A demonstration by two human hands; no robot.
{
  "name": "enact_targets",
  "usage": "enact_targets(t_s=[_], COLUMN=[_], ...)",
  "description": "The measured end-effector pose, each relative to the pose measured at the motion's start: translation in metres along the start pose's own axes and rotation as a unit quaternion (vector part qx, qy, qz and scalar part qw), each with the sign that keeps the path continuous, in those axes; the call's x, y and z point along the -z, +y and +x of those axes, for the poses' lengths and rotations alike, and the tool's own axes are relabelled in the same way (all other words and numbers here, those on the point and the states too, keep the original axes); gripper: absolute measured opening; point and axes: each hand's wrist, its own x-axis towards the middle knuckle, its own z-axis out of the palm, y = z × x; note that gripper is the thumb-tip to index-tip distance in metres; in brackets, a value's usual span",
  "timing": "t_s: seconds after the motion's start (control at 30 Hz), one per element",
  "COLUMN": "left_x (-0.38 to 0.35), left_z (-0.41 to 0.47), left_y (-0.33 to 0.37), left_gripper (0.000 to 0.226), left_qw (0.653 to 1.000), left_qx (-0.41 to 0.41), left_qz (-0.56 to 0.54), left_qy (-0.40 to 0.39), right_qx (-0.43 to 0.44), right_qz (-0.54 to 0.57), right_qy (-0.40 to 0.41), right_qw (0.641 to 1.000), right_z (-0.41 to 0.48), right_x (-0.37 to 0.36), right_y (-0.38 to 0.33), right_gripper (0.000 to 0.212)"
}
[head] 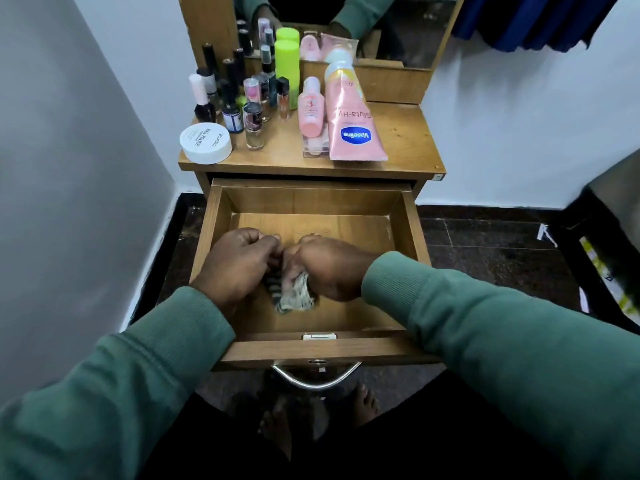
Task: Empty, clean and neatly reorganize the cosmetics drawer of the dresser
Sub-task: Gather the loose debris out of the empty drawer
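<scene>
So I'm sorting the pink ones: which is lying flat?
The big pink Vaseline tube, flat on the dresser top; the small pink bottle beside it stands upright.

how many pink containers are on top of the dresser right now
2: a small pink bottle standing mid-top, and a pink Vaseline tube lying right beside it. Smaller ones may hide among the left cluster.

Single head view, looking steeply down and forward, close above both hands (pixel 277 265); open drawer (pixel 311 351) beneath them, mirror probably beyond.
</scene>
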Motion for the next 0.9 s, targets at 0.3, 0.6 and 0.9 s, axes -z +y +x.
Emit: enact_targets(t_s=[0.3, 0.6, 0.9], left_x=[-0.001, 0.001, 0.004], left_z=[-0.001, 0.0, -0.002], left_y=[0.0, -0.002, -0.004], left_gripper=[0.03, 0.033, 0.035], left_qw=[1.0, 1.0, 1.0], left_qx=[-0.003, -0.006, -0.001], left_qz=[-0.001, -0.001, 0.003], left_qy=[0.0, -0.01, -0.02], right_qx=[-0.203, -0.041, 0.07], right_qz=[0.396, -0.243, -0.426], right_qy=[-0.1, -0.239, -0.283], right_qw=[0.89, 0.939, 0.857], right_z=[-0.044, -0.085, -0.082], right_x=[0.0, 0.03, 0.032], right_y=[0.016, 0.033, 0.028], right_gripper=[0.02, 0.044, 0.04])
